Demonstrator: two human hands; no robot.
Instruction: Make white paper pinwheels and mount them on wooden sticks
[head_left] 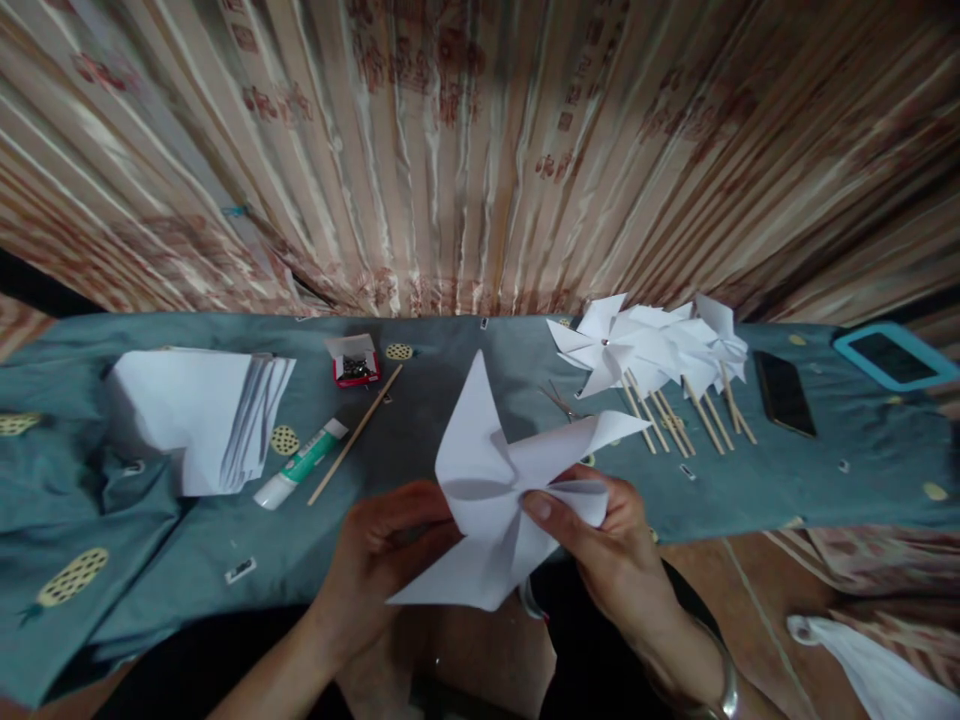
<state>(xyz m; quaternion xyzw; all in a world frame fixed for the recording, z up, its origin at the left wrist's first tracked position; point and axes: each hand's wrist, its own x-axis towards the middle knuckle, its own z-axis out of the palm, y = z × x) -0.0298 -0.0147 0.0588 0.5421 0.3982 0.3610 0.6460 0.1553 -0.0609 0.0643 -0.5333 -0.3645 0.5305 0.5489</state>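
Observation:
A white paper pinwheel (480, 500) is held up in front of me, its blades folded in to the middle. My right hand (600, 535) grips it, the thumb pressing on the centre and the fingers behind the paper. At the pinwheel's left side is my left hand (394, 540), its fingers curled behind the blades and partly hidden. No stick shows on this pinwheel. A loose wooden stick (355, 434) lies on the table to the left, beside a green and white glue stick (301, 464).
An open red box (355, 366) of small metal pins stands behind the glue. Folded white paper (195, 410) is stacked far left. Finished pinwheels (652, 345) on sticks lie back right, near scissors (562, 402), a black phone (784, 392) and a blue-framed device (896, 357). A curtain (450, 160) hangs behind.

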